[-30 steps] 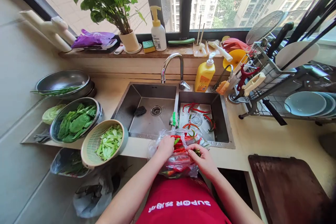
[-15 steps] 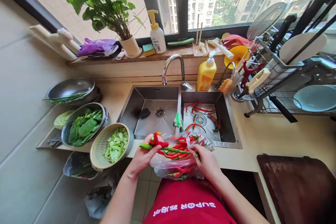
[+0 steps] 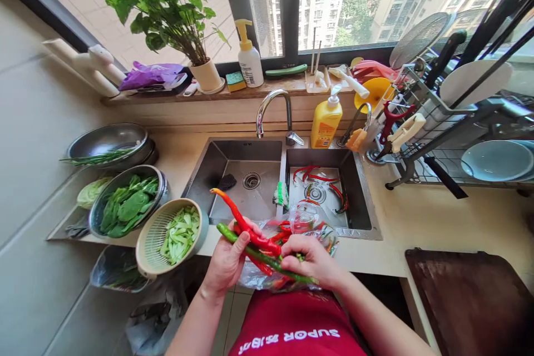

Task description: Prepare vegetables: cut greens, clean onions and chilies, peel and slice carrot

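My left hand (image 3: 227, 258) is closed around a bunch of long chili peppers (image 3: 246, 228), red and green, with their tips sticking out to the upper left over the counter edge. My right hand (image 3: 312, 258) grips the clear plastic bag (image 3: 306, 222) that holds more red and green chilies, just in front of the double sink (image 3: 217, 161). Several red chilies (image 3: 319, 177) lie in the right basin. A green scrubber (image 3: 281, 194) hangs on the divider between the basins.
Left of the sink stand a beige colander of cut greens (image 3: 173, 233), a steel bowl of leafy greens (image 3: 127, 203) and a steel basin with chives (image 3: 108, 142). A yellow soap bottle (image 3: 326, 119) and tap (image 3: 273, 108) stand behind. A dish rack (image 3: 454, 122) and a dark cutting board (image 3: 471, 297) are at the right.
My left hand went from inside the bag to pulling a bunch of chilies out and up to the left. My right hand has kept hold of the bag.
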The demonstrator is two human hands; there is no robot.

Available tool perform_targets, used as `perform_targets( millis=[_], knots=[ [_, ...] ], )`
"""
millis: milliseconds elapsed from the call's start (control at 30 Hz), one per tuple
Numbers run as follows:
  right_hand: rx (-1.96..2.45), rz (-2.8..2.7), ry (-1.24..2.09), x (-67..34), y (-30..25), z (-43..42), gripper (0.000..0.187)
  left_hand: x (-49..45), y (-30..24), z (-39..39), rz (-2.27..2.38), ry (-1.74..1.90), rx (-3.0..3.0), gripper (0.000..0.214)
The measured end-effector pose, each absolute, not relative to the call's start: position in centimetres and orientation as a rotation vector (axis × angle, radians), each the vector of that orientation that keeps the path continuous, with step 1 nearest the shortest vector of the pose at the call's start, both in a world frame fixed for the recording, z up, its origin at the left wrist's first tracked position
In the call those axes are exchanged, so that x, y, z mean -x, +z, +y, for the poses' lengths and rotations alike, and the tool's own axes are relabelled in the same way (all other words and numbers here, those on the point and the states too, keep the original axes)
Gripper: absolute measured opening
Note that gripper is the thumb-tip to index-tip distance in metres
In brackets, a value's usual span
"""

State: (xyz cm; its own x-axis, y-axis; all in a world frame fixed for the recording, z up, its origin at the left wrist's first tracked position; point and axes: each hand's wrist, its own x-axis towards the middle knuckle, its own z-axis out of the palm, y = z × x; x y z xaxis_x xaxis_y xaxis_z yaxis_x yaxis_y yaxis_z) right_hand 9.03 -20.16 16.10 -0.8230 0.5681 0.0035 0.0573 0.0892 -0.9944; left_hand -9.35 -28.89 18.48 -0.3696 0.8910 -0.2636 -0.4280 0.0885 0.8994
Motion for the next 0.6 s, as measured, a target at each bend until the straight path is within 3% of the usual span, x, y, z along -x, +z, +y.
perform_targets(
  millis=[233,333,600],
  knots=[
    [0.920,-1.968,1.568,-8.6,12.8,-24.3,0.022,5.7,16.5,-28.6,1.319,1.333,-0.382,0.031],
    [0.998,-2.067,1.331,-9.4,11.9,-24.3,0.021,4.4,15.9,-27.6,1.450,1.257,-0.390,0.032],
    [0.754,-2.363,0.804,-12.9,12.3,-21.0,0.024,1.5,15.9,-24.4,1.531,1.115,-0.383,0.032]
  ],
)
